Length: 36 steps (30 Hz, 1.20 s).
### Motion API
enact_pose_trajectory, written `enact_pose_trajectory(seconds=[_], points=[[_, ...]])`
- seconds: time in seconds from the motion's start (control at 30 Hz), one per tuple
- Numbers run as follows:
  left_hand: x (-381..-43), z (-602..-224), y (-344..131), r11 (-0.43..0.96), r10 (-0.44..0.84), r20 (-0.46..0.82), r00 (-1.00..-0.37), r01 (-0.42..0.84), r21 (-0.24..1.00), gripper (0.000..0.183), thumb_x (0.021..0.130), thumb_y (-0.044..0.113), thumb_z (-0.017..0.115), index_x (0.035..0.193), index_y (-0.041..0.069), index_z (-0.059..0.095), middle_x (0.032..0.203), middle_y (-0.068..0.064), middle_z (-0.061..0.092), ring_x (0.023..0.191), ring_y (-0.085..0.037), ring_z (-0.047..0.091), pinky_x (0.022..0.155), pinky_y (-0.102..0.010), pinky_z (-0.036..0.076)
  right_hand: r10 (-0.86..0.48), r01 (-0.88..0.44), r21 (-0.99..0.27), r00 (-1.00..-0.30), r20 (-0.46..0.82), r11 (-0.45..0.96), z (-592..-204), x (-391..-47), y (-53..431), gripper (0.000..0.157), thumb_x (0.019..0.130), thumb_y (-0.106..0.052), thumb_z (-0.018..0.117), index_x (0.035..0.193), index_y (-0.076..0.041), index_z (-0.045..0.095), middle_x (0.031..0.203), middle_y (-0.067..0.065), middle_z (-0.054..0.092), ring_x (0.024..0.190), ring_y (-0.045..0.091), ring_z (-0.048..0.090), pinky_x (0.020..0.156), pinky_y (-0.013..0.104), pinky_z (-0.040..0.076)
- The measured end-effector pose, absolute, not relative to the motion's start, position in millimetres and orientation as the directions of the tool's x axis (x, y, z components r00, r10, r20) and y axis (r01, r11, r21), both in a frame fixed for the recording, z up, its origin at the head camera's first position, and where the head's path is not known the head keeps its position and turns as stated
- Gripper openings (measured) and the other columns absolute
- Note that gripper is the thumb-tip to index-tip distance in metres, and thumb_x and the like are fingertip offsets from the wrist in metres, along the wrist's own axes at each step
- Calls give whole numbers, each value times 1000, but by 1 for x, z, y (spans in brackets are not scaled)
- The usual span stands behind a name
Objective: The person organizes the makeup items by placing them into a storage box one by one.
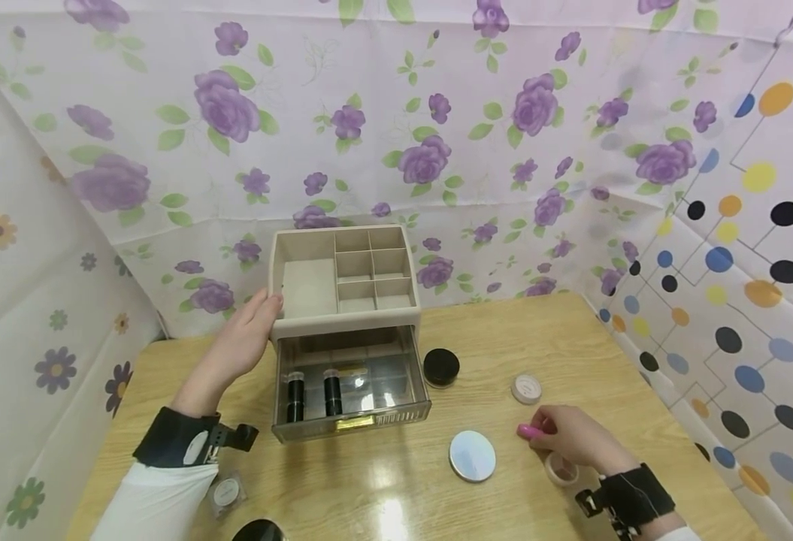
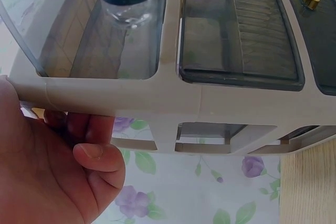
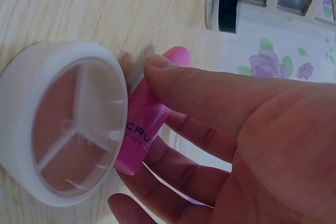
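My left hand (image 1: 237,342) grips the left edge of a cream desktop organizer (image 1: 345,323), with curled fingers against its side in the left wrist view. Its clear drawer (image 1: 385,417) is pulled out. Two black tubes with clear ends, one black tube (image 1: 332,394) beside the other, are inside. Over at the right, my right hand (image 1: 582,436) pinches a small pink tube (image 3: 137,124) between thumb and fingers. Just under that hand sits a round white pot (image 3: 13,129) with a clear lid and pinkish-brown sections, very near the tube.
A silver round case (image 1: 473,456), a small white round pot (image 1: 526,389) and a black-lidded jar (image 1: 441,367) stand right of the drawer. Near the left forearm lie a small clear box (image 1: 226,493) and a black round lid (image 1: 258,530). Patterned cloth (image 1: 369,150) hangs behind the wooden table.
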<state>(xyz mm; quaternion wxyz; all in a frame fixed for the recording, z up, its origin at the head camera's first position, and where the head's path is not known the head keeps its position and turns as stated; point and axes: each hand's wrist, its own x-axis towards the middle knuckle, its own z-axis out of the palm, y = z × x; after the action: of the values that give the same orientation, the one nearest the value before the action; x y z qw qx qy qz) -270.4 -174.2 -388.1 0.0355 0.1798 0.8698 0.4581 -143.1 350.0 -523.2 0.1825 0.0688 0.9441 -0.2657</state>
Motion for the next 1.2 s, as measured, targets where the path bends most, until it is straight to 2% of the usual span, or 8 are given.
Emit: enact_pose_trajectory(seconds=[0.2, 0.3, 0.47, 0.57, 0.8, 1.0, 1.13, 1.2], points=[[-271, -388, -173, 511, 337, 117, -934, 286, 811, 54, 118, 47, 23, 130, 1, 46, 126, -23, 51, 119, -39, 50, 101, -59, 40, 22, 198, -487, -939, -344, 851, -519, -143, 352, 15, 96, -26, 82, 99, -17, 70, 83, 1, 63, 71, 18, 59, 60, 35, 48], [-270, -388, -173, 500, 336, 119, -934, 285, 818, 53, 118, 46, 23, 129, 1, 47, 125, -22, 51, 119, -38, 49, 100, -58, 40, 24, 203, -501, -940, -341, 841, -515, -142, 351, 15, 97, -27, 82, 98, -18, 70, 82, 2, 64, 68, 19, 60, 56, 33, 48], [-270, -387, -173, 489, 329, 128, -936, 285, 824, 52, 118, 45, 24, 132, 1, 47, 125, -22, 51, 117, -37, 50, 99, -57, 41, -22, 119, -507, -965, -263, 853, -504, -145, 352, 21, 102, -36, 76, 100, -16, 71, 83, 0, 65, 70, 18, 60, 61, 35, 50], [-270, -386, -174, 491, 328, 128, -936, 285, 823, 53, 118, 46, 24, 133, 1, 47, 125, -22, 51, 117, -38, 50, 98, -57, 41, -56, 65, -534, -977, -206, 843, -495, -147, 351, 22, 103, -34, 75, 104, -13, 71, 87, -1, 68, 75, 16, 62, 66, 36, 52], [-271, -385, -174, 492, 331, 129, -935, 288, 821, 54, 118, 46, 24, 137, 1, 46, 128, -24, 54, 120, -40, 53, 101, -60, 42, -189, -32, -800, -977, -102, 599, -448, -158, 330, 32, 105, -31, 73, 123, -6, 67, 93, 12, 72, 79, 24, 69, 70, 33, 57], [-269, -386, -175, 495, 339, 105, -935, 272, 825, 61, 117, 50, 23, 149, 1, 42, 137, -26, 53, 132, -44, 50, 109, -67, 38, -241, -123, -892, -970, 17, 434, -382, -161, 277, 44, 107, -31, 70, 147, -18, 56, 104, 12, 74, 87, 29, 71, 70, 35, 58], [-270, -389, -174, 502, 333, 107, -937, 273, 821, 56, 117, 50, 24, 132, 1, 47, 126, -23, 53, 122, -40, 52, 102, -59, 41, -340, -185, -920, -938, 61, 345, -353, -165, 235, 47, 107, -24, 69, 152, -18, 55, 106, 15, 74, 86, 32, 72, 77, 40, 62], [-270, -391, -175, 503, 333, 110, -937, 275, 819, 53, 117, 50, 23, 122, 2, 47, 122, -22, 52, 119, -39, 51, 99, -56, 41, -402, -228, -916, -912, 83, 329, -347, -170, 212, 46, 107, -23, 69, 151, -17, 55, 104, 15, 74, 84, 31, 73, 76, 41, 63]])
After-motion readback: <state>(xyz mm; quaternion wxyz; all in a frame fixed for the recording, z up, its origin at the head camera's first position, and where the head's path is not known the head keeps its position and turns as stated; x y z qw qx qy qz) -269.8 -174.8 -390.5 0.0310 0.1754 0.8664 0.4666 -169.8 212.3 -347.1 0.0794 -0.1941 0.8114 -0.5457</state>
